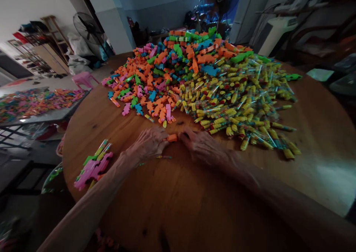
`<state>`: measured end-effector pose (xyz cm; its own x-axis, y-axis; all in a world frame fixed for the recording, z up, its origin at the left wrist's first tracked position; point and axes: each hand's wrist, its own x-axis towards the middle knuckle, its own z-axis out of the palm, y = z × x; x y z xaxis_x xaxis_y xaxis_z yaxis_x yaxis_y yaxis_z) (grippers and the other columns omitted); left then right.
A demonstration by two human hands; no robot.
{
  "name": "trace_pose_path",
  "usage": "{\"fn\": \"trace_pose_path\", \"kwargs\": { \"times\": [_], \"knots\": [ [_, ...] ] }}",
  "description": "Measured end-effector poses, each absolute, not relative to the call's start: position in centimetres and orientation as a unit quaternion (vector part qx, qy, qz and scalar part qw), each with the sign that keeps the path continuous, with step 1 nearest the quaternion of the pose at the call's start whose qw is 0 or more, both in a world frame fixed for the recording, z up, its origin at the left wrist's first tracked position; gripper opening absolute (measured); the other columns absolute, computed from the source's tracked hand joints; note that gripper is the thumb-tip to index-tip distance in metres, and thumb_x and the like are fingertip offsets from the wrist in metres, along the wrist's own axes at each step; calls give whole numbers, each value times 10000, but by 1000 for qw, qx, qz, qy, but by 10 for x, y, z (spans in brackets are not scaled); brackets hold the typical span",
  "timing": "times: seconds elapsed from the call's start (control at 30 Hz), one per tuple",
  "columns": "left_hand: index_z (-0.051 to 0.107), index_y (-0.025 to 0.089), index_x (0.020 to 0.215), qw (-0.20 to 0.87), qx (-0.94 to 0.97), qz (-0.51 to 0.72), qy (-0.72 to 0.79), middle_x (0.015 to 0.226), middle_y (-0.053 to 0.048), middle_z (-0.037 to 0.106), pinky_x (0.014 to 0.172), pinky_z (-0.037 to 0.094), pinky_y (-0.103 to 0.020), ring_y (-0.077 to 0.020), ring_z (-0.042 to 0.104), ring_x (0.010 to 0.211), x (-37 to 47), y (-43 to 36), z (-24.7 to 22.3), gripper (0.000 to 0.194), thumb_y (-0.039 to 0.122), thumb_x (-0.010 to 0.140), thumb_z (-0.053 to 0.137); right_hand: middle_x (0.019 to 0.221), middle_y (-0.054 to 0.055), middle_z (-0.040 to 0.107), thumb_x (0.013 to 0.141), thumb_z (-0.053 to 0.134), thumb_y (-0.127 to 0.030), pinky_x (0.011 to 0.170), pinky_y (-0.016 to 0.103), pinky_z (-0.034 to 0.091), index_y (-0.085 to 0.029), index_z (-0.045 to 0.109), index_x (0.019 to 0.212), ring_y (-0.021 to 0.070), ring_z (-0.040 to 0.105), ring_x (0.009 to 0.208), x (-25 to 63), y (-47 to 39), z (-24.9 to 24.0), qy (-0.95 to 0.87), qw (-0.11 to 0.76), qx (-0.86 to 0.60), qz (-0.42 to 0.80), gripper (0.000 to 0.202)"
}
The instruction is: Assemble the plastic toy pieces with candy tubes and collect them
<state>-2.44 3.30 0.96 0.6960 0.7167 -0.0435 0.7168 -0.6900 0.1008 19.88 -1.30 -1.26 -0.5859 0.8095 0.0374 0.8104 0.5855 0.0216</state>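
Note:
Both hands meet over the round wooden table [172, 196] at an orange plastic toy piece [172, 137], which looks like a small car. Its left end is in the closed fingers of my left hand [151, 141]. At its right end, the fingers of my right hand [200, 145] are also closed on it. A thin colourful stick-like item [164, 157] lies just below my left hand. Beyond my hands rise a heap of orange, pink, green and blue toy pieces [150, 77] and a pile of yellow-capped clear tubes [236, 100].
Left of my left forearm lies a group of pink and green toys [93, 169] with tubes sticking out. A second table [55, 116] at the left carries more colourful pieces. Behind it are a pink stool [84, 79] and a standing fan [87, 27].

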Motion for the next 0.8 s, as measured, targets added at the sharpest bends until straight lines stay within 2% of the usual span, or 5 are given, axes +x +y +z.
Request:
{"fn": "trace_pose_path", "kwargs": {
  "times": [0.17,0.37,0.63,0.73,0.8],
  "knots": [
    [673,188,948,52,925,15,375,915,-50,647,765,449,-308,-203,608,881,-29,37,3,181,258,987,510,1127,145,590,860,458,-110,540,361,211,-84,589,1200,180,510,696,196,-12,-12,-901,-9,-434,-14,365],
    [657,176,886,75,931,54,352,878,-53,629,727,430,-303,-193,585,831,-31,37,0,203,231,988,491,1121,133,580,880,439,-124,549,357,205,-124,615,1113,179,504,722,195,-11,-23,-903,11,-427,-33,292],
    [667,190,893,100,922,76,365,859,-44,650,759,451,-287,-181,601,822,-41,30,-1,188,178,969,495,1097,146,607,927,486,-170,656,334,349,-150,661,1042,195,546,801,186,-21,-37,-908,56,-415,-11,211],
    [679,196,929,90,920,61,376,877,-48,661,763,454,-283,-182,605,831,-57,24,3,218,214,983,468,983,119,651,946,497,-192,625,326,358,-160,697,975,180,552,722,168,-20,-22,-907,71,-412,37,205],
    [690,204,968,80,914,44,396,910,-54,676,763,455,-283,-192,616,866,-73,16,8,228,238,982,465,860,96,668,985,493,-291,619,318,377,-166,715,907,179,560,682,153,-12,-11,-889,95,-443,74,267]
  ]
}}
